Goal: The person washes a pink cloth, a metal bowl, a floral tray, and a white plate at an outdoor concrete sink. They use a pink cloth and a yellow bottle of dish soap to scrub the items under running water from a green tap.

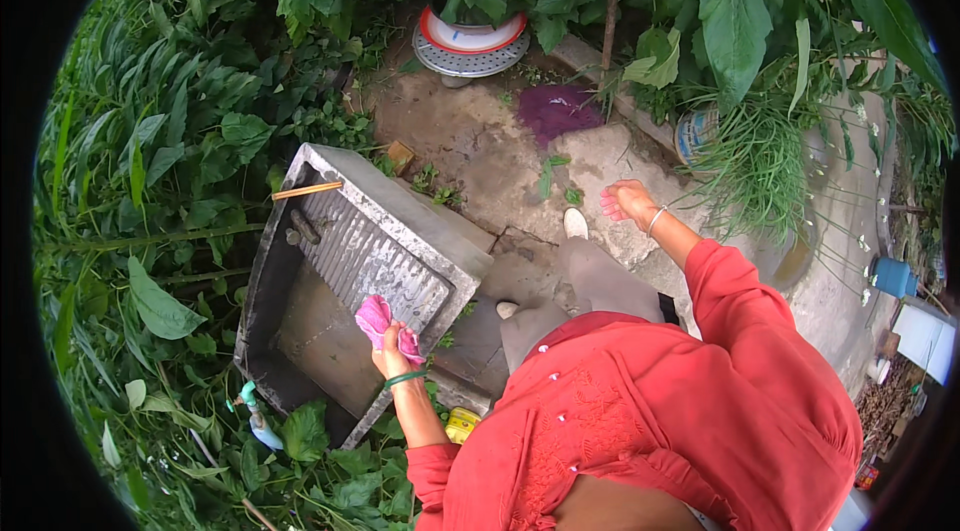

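My left hand [389, 357], with a green bangle at the wrist, is closed around a bunched pink cloth [373, 318]. It is above the near edge of a concrete wash sink [442, 261]. The sink has a ribbed washboard slope [360, 250] and a darker basin floor [322, 340] that looks wet. Out to the right, my right hand [628, 201] hangs over the pale ground with loosely curled fingers and nothing in it. A pale bangle circles that wrist.
Wooden sticks [307, 190] lie across the sink's rim. Beside it stands a tap [247, 394]. A perforated metal tray [472, 58] is under a red-rimmed basin [474, 37]. Purple wet patch [559, 111] stains the ground. At right are a grassy potted plant [757, 163] and a blue container [894, 277].
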The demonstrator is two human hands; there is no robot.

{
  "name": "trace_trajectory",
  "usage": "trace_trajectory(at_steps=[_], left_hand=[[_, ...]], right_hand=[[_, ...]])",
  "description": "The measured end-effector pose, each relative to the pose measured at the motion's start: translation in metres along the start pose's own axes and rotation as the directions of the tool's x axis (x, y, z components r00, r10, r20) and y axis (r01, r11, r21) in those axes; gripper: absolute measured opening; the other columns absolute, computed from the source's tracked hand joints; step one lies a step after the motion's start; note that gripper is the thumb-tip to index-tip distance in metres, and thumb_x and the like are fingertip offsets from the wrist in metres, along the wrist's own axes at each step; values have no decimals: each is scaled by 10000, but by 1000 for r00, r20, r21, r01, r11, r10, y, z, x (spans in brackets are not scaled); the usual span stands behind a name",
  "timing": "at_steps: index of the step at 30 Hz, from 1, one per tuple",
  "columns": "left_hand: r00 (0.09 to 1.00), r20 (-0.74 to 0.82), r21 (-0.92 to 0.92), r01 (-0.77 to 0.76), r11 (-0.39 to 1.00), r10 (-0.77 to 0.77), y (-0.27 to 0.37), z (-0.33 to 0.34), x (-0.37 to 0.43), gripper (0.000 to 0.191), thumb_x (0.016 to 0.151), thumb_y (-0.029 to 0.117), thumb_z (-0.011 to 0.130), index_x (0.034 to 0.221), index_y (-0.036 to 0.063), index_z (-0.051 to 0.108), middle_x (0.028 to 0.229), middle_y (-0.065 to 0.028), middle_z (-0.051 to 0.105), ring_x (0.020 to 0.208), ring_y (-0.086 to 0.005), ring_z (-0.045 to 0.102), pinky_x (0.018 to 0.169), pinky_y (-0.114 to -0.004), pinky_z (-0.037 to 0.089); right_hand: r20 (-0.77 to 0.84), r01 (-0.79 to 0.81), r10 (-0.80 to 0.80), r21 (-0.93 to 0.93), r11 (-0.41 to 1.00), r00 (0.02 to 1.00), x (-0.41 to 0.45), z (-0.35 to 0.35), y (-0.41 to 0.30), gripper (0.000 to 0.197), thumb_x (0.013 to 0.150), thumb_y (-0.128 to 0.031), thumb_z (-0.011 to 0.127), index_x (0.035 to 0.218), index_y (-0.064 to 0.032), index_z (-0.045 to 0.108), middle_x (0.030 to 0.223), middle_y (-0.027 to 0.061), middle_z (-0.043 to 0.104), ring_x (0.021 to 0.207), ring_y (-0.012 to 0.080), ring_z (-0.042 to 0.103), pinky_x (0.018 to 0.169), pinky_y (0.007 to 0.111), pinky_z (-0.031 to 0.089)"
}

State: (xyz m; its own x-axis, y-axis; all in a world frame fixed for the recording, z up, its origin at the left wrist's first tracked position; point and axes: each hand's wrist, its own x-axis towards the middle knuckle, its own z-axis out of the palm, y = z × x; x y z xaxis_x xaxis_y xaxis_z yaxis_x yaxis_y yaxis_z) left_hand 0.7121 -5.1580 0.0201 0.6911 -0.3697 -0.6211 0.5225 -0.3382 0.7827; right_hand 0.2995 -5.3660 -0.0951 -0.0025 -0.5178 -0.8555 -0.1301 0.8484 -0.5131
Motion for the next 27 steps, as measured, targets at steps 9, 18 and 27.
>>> trace_trajectory(at_steps=[9,18,27], left_hand=[[1000,13,-8,18,1000,-18,9,44,8,174,763,76,642,907,11,570,708,-64,584,558,-147,566,505,-255,476],[992,122,123,-40,992,25,33,80,61,230,755,96,664,946,2,575,725,-75,612,583,-149,584,504,-262,484],[968,-117,-186,199,962,-223,15,103,124,224,803,130,644,984,15,577,729,-92,602,572,-168,583,506,-274,496]], right_hand=[[158,21,-2,-120,993,987,27,58,-76,229,863,-214,501,956,-18,574,886,105,629,716,201,625,605,315,507],[228,36,19,-238,971,974,61,118,-123,252,884,-241,502,975,-17,568,895,107,623,733,201,631,617,325,505],[203,-132,195,-286,949,959,182,195,-185,398,868,-350,535,1039,10,536,965,151,607,800,253,632,669,374,533]])
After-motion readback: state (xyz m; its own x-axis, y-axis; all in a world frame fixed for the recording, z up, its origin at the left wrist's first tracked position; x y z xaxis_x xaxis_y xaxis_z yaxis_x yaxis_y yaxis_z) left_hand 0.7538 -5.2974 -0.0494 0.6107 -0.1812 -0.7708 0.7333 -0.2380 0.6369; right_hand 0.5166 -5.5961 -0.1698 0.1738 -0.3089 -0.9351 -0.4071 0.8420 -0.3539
